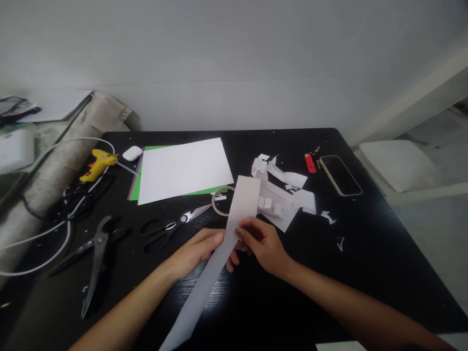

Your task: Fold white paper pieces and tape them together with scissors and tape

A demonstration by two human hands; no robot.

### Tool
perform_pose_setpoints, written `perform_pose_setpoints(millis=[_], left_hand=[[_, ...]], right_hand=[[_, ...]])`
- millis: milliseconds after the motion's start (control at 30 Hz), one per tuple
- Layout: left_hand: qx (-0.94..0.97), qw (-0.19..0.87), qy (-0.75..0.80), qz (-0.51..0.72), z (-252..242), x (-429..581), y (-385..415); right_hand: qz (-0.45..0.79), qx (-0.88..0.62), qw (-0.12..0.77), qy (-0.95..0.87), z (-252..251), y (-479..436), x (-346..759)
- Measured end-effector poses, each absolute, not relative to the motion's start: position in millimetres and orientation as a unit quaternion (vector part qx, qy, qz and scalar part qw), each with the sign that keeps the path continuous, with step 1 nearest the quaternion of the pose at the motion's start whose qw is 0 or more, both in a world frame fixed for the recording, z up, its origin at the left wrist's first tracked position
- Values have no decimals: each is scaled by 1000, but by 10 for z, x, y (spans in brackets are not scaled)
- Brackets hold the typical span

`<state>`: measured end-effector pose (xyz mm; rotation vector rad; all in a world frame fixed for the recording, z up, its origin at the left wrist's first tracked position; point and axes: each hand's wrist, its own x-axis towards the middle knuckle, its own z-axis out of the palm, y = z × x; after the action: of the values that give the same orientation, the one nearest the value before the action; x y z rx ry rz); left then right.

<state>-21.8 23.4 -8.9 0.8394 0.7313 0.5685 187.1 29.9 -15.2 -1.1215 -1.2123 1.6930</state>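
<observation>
A long white paper strip (214, 270) runs aslant from the near edge of the view up to the middle of the table. My left hand (201, 251) grips it from the left, thumb on its face and fingers reaching behind it. On the strip's right edge, my right hand (265, 243) pinches with thumb and forefinger. Part of the right fingers is hidden by the paper. Just beyond the strip lie a roll of tape (215, 207) and a heap of white paper scraps (283, 192). Scissors (179, 222) rest to the left of my hands.
White sheets (183, 170) lie over green and purple ones at the back. A yellow glue gun (97, 165), a white case (132, 153) and metal shears (98, 248) are on the left. At the right are a red lighter (310, 163) and a phone (341, 175).
</observation>
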Motion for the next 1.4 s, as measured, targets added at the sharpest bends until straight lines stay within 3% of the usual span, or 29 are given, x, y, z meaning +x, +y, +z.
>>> perform_pose_setpoints(millis=[667, 900, 1167, 1400], left_hand=[[399, 782, 417, 237, -34, -126, 259], [403, 763, 437, 253, -59, -115, 217], [469, 687, 425, 357, 16, -153, 230], [435, 686, 423, 401, 93, -152, 223]], right_hand=[[674, -397, 411, -468, -156, 361, 1930], [623, -435, 356, -543, -68, 454, 1881], [630, -417, 349, -555, 124, 605, 1818], [622, -412, 368, -555, 206, 611, 1744]])
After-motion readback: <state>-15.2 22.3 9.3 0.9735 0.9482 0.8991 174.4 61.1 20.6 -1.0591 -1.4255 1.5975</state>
